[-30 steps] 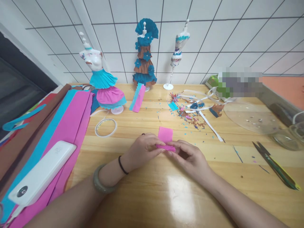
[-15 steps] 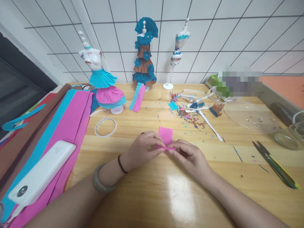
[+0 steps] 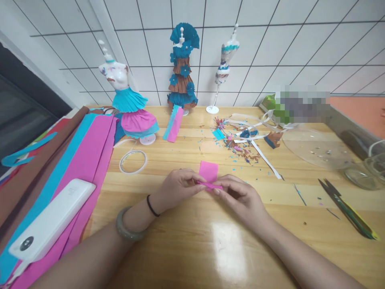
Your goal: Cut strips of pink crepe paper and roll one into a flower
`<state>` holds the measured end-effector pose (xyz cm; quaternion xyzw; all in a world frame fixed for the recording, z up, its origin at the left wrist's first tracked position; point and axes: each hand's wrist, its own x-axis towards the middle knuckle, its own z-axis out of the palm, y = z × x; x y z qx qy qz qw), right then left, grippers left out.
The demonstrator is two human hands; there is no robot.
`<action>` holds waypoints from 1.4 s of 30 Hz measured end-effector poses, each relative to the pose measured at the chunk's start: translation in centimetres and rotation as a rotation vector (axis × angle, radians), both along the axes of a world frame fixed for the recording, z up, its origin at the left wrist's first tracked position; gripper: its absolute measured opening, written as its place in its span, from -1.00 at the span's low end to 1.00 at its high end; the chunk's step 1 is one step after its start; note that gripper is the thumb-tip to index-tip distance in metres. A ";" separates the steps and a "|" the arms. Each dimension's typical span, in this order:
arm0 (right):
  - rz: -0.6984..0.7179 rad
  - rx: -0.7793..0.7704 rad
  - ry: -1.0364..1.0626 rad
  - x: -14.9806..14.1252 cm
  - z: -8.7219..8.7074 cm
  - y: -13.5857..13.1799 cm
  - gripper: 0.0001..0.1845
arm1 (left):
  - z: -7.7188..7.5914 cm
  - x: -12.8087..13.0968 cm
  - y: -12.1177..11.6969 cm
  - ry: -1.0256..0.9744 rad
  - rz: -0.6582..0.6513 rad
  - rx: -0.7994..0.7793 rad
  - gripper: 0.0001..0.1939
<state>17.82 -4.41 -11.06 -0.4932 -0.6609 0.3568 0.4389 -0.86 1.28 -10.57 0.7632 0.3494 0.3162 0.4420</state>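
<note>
My left hand (image 3: 177,188) and my right hand (image 3: 240,198) meet at the middle of the wooden table (image 3: 210,241). Both pinch the ends of a small folded strip of pink crepe paper (image 3: 209,185), held just above the tabletop. A flat pink paper square (image 3: 208,170) lies on the table right behind the strip. My left wrist wears a green bangle and a black band.
Pink, blue and brown crepe sheets (image 3: 87,156) lie at the left with a white device (image 3: 51,220) on them. A tape ring (image 3: 132,161) sits nearby. Three small dress mannequins (image 3: 182,68) stand at the back. Paper scraps (image 3: 243,140), a clear lid (image 3: 315,148) and scissors (image 3: 345,208) lie right.
The pink strip between my fingers has been pressed thinner and flatter. Both hands stay in nearly the same place.
</note>
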 end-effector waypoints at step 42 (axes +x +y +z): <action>-0.041 -0.214 0.250 0.3 0.1 0.0 -0.81 | -0.9 0.0 0.0 -0.292 -0.014 -0.318 -0.88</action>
